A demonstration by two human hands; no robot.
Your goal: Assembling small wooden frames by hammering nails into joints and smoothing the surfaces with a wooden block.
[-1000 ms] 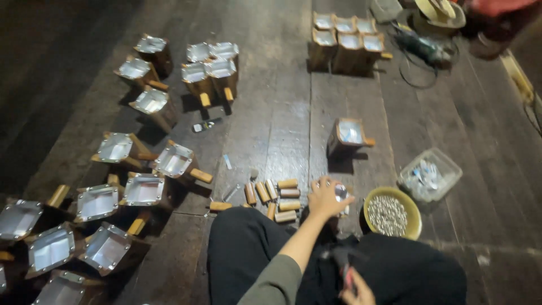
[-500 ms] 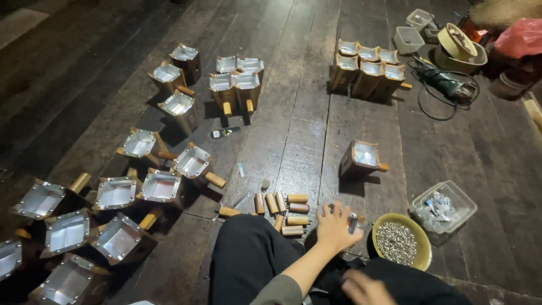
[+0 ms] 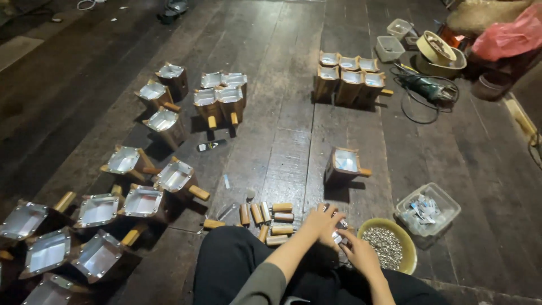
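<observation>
Two hands together low in the head view, over a small shiny metal piece just in front of the lap. Left hand palm down, fingers curled over the piece, touching it; degree of grip not discernible. Right hand coming in from lower right, fingertips bent toward the same piece; actual pinch not discernible. Piece mostly hidden under both hands, just left of yellow bowl.

Yellow bowl on the wooden floor, filled with small silvery bits, just beside the right hand. Clear plastic tub with small pale parts slightly beyond the bowl, to the right. Row of short wooden handles flat on the floor, just left of the left hand. Single metal-lined wooden scoop upright beyond the hands, handle pointing right. Cluster of finished scoops farther back. Many more scoops spread over the left side of the floor. Angle grinder with coiled cord at upper right, near stacked round bowls and a pink bag.
</observation>
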